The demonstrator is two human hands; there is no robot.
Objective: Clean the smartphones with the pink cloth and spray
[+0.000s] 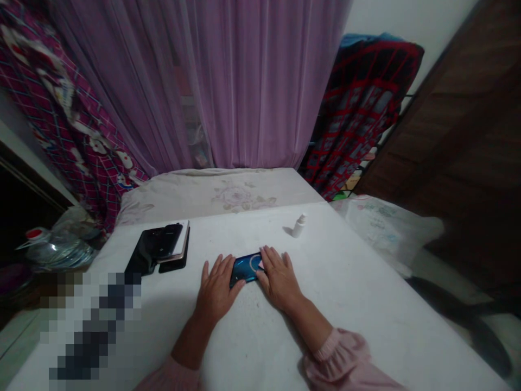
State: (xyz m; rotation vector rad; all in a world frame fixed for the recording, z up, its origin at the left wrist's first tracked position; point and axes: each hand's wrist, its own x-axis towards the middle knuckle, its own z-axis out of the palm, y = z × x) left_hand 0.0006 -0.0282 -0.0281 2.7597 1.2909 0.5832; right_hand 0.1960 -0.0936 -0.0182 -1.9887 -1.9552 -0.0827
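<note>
A shiny blue smartphone lies on the white tabletop in front of me, its upper face showing a pale ring near the right end. My left hand holds its left end, thumb along the near edge and fingers at the far side. At the opposite end, my right hand grips the phone, with the thumb at the near edge and fingers over the far corner. A small pinkish patch shows beside the right fingers; what it is I cannot make out.
A small white spray bottle stands beyond my right hand. Several dark and white phone-like devices lie stacked at the left. A blurred-out patch covers the front left. Purple curtains hang behind the table; a plastic bag sits off its right side.
</note>
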